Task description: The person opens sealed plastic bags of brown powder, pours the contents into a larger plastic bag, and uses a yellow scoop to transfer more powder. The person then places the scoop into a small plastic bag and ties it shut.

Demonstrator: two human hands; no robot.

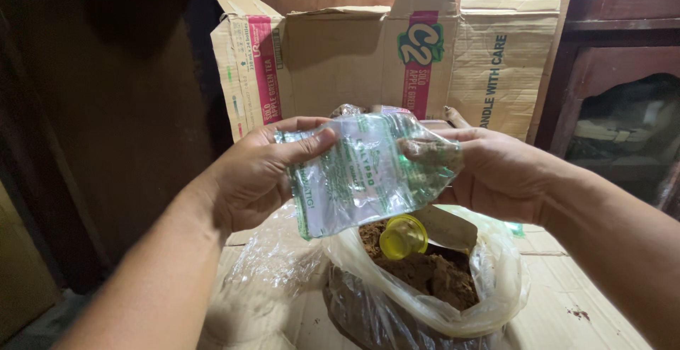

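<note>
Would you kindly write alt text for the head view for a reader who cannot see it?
Left hand and right hand hold a small clear plastic bag open over a larger bag of brown powder with a yellow cup in it. Cardboard box behind.

Both forearms enter from the lower corners, bare, converging at mid-frame. Left hand (251,173) raised, palm inward, thumb pressed flat against curled fingers in a pinch. Right hand (489,173) level with it, fingers curled closed, thumb forward.

Head camera looks down, close over hands (368,169)
</note>
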